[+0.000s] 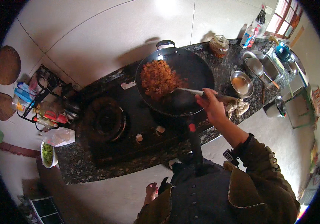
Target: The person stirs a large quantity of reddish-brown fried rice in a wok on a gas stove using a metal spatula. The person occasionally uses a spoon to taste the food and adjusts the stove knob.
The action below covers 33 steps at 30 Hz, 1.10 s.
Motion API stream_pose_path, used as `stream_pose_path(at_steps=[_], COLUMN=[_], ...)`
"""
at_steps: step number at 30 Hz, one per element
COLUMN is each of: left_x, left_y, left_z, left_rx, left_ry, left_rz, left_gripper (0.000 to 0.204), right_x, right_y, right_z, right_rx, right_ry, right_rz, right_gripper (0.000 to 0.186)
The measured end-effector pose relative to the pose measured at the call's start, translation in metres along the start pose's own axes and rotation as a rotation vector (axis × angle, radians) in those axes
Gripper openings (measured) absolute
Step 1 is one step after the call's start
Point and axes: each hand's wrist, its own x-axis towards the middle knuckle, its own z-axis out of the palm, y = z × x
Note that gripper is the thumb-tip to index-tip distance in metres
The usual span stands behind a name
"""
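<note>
My right hand (212, 106) is closed around the handle of a cooking spatula (191, 90), a metal shaft with a wooden grip end. The blade end goes into a heap of reddish-brown chopped food (158, 80) in the left half of a large black wok (195, 71). The wok's long handle (194, 143) points toward my body, and my right hand is above the near right rim. My left hand (151, 190) is low beside my body, away from the counter, with its fingers curled; whatever they may hold is too small to make out.
A second burner (107, 119) lies left of the wok. A lidded glass jar (219, 46), a metal bowl (241, 84) and a crumpled cloth (237, 108) stand to the right, before the sink (270, 69). At left are a bottle rack (50, 108) and a bowl of greens (48, 155).
</note>
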Motion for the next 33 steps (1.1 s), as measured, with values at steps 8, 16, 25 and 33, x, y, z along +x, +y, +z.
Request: stream_pose_path(at_steps=[8, 16, 25, 33], left_x=[0.016, 0.018, 0.011, 0.007], left_y=[-0.028, -0.010, -0.024, -0.029], left_z=[0.001, 0.005, 0.002, -0.012], left_rx=[-0.030, -0.174, -0.174, 1.113], left_ry=[-0.016, 0.079, 0.005, -0.076], left_rz=[-0.140, -0.359, -0.327, 0.553], left_gripper=[0.020, 0.020, 0.019, 0.014], right_x=[0.012, -0.021, 0.033, 0.000], right_y=[-0.088, -0.166, -0.034, -0.076], right_z=[-0.026, -0.010, -0.008, 0.034], right_rx=[-0.019, -0.811, -0.274, -1.164], right_ry=[0.085, -0.184, -0.171, -0.673], right_rz=[0.004, -0.055, -0.119, -0.770], right_gripper=[0.032, 0.028, 0.016, 0.007])
